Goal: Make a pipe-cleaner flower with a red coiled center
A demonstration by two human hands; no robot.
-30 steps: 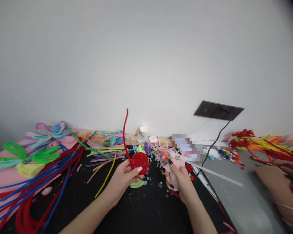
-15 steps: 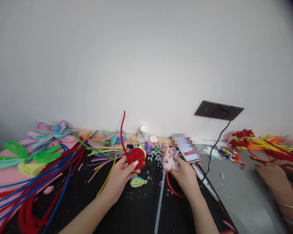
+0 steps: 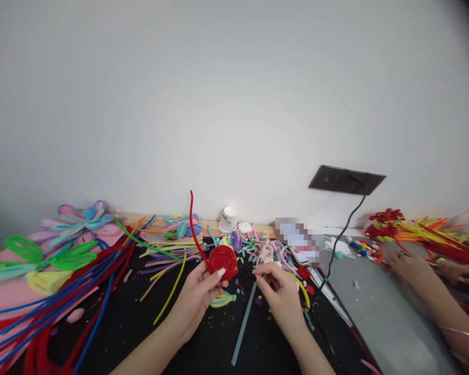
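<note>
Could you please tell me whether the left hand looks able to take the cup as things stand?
Probably not while the left hand holds the red coil; otherwise the cup seems accessible, uncovered near the wall.

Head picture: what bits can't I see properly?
All in the head view:
Phone screen: blurred into squares.
Printing on the cup: too small.
Part of the pink glue gun: behind the right hand.
Part of the yellow loop: behind the left hand.
Another person's arm: right edge cuts it.

The cup stands behind the coil, left of the phone.
</note>
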